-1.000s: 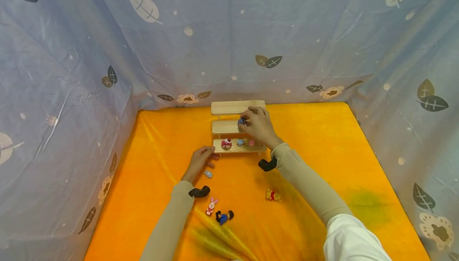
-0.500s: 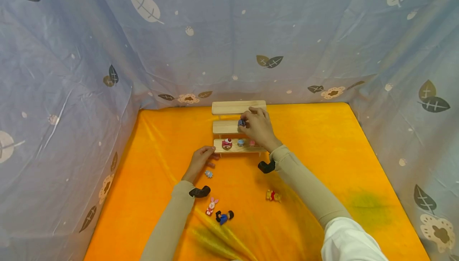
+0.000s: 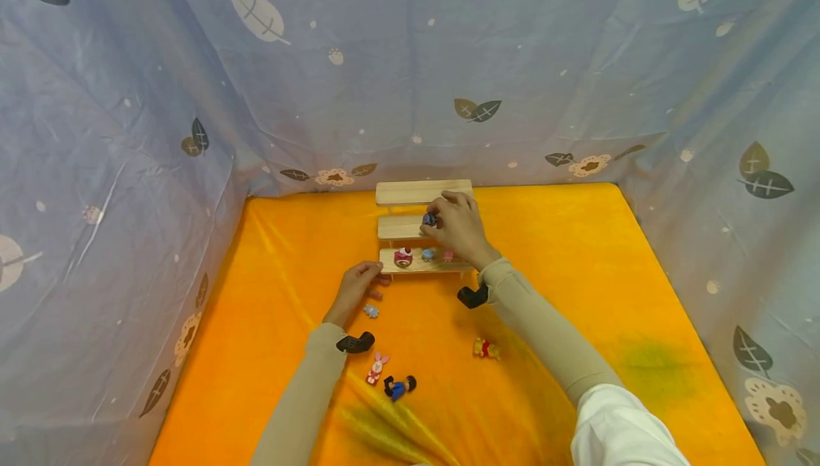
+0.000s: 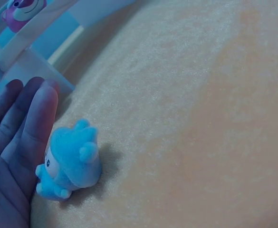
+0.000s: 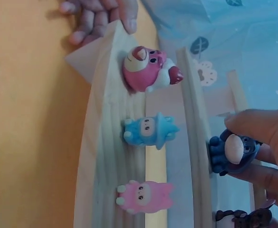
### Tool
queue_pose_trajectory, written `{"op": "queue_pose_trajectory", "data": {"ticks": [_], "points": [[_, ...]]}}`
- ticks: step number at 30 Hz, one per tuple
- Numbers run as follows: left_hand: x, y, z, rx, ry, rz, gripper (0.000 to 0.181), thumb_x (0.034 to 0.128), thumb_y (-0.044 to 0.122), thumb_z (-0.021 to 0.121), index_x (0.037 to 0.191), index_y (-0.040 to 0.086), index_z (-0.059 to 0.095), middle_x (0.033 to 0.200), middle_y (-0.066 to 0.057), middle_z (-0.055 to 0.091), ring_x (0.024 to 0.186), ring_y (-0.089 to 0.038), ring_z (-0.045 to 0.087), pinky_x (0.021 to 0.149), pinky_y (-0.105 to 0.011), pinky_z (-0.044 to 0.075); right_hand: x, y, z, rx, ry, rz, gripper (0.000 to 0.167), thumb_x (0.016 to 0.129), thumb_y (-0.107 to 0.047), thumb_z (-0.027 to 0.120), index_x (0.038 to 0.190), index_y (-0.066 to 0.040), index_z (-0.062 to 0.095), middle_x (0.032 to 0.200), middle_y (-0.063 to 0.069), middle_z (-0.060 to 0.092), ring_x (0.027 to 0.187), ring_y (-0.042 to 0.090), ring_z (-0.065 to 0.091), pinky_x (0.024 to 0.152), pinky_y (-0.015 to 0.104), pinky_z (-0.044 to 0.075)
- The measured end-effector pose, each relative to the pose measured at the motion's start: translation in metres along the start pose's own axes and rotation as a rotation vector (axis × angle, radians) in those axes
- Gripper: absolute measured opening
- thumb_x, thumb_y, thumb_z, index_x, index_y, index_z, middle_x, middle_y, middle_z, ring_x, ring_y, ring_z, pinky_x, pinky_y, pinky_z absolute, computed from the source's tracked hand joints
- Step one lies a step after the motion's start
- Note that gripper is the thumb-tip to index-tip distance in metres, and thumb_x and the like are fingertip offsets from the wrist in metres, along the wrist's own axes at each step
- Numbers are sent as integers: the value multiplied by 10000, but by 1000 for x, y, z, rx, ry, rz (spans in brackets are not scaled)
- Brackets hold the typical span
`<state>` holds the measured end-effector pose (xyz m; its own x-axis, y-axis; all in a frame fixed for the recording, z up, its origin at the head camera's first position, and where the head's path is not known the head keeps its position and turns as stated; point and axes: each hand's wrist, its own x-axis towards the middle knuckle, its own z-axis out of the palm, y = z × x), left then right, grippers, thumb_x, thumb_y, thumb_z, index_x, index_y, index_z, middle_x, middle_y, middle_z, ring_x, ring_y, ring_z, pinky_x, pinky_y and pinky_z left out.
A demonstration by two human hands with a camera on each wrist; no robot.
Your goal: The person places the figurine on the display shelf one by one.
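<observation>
My right hand (image 3: 460,228) pinches a dark blue donkey figurine (image 5: 234,151) between thumb and fingers, at the middle step of a three-tier wooden display stand (image 3: 424,192). The figurine's feet touch or nearly touch that plank. On the lowest step are a magenta bear figurine (image 5: 144,71), a light blue figurine (image 5: 148,130) and a pink figurine (image 5: 146,197). My left hand (image 3: 356,289) touches the left end of this step, its other fingers extended beside the stand's side panel. Close to the left palm lies another light blue figurine (image 4: 77,159).
A dark figurine (image 5: 243,218) is on the middle step beside the donkey, hidden in the head view. On the orange cloth (image 3: 551,260) lie a pink rabbit figurine (image 3: 376,368), a blue-clothed figurine (image 3: 400,387) and a yellow bear figurine (image 3: 486,348). Patterned curtains (image 3: 384,82) surround the cloth.
My right hand has shifted very slightly to the left with the donkey figurine along the middle step. The left hand stays at the stand's end.
</observation>
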<state>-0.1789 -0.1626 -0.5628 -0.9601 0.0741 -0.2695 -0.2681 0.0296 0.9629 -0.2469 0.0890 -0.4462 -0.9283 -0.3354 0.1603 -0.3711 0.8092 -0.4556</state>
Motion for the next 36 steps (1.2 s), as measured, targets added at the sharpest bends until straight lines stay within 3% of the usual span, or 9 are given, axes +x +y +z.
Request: {"op": "queue_pose_trajectory", "data": {"ticks": [5, 7, 10, 15, 19, 21, 24, 30, 36], "points": [[1, -1, -2, -4, -12, -4, 378, 1035, 362, 594, 1189, 25, 673, 1084, -218, 744, 858, -216, 738, 660, -302, 635, -1, 0, -5, 28, 31, -16, 415, 934, -443, 719, 1219, -143, 683, 1189, 48, 728, 1453, 291, 370, 1255, 537, 175], [0, 2, -3, -7, -26, -19, 375, 1040, 354, 585, 1202, 27, 670, 1134, -263, 722, 927, -304, 736, 686, -332, 642, -4, -2, -8, 59, 74, -36, 394, 944, -436, 704, 1209, -145, 688, 1275, 57, 687, 1427, 306, 390, 1227, 555, 205], [-1, 1, -4, 0, -38, -26, 393, 1040, 368, 582, 1229, 32, 659, 1189, -284, 698, 955, -340, 730, 714, -356, 645, -10, -6, -16, 93, 150, -74, 343, 944, -397, 715, 1168, -138, 695, 1299, 76, 665, 1345, 321, 447, 1149, 562, 286], [1, 0, -3, 16, -17, -14, 424, 1018, 416, 609, 1199, 37, 664, 1111, -219, 736, 811, -195, 729, 681, -312, 637, -21, -15, -33, 220, 183, -97, 342, 956, -329, 719, 1207, -98, 686, 1254, 94, 661, 1007, 292, 554, 1137, 543, 355], [0, 0, -2, 9, -10, -13, 393, 1022, 388, 609, 1184, 35, 667, 1068, -179, 751, 808, -154, 723, 664, -294, 632, -38, -17, -40, 421, 126, -47, 372, 1034, -399, 583, 1278, -130, 663, 1159, 88, 666, 821, 237, 518, 873, 450, 496], [-1, 1, -2, 10, -5, -11, 368, 1030, 366, 601, 1180, 37, 669, 1057, -169, 753, 818, -153, 725, 660, -289, 631, -46, -16, -42, 504, 103, -19, 417, 1061, -453, 499, 1294, -146, 658, 1137, 75, 671, 833, 224, 540, 743, 403, 480], [-1, 2, 0, 11, -1, -7, 357, 1036, 349, 594, 1181, 33, 671, 1057, -173, 754, 834, -162, 728, 657, -289, 631, -58, -15, -43, 580, 88, 22, 480, 1064, -509, 446, 1294, -143, 655, 1089, 57, 678, 863, 216, 572, 747, 402, 496], [0, 1, 2, 8, -15, -1, 393, 1029, 380, 598, 1195, 30, 666, 1052, -159, 759, 834, -157, 729, 665, -294, 634, -79, -11, -37, 591, 28, 56, 426, 1068, -459, 476, 1267, -132, 663, 1119, 46, 708, 980, 231, 634, 829, 399, 539], [1, -5, -2, -7, -30, 45, 386, 1020, 399, 603, 1179, 55, 674, 976, -45, 765, 819, -119, 730, 641, -270, 626, -96, 5, -33, 581, -20, 91, 371, 1075, -385, 498, 1306, -136, 648, 1176, 142, 712, 1013, 317, 647, 783, 372, 541]]}}
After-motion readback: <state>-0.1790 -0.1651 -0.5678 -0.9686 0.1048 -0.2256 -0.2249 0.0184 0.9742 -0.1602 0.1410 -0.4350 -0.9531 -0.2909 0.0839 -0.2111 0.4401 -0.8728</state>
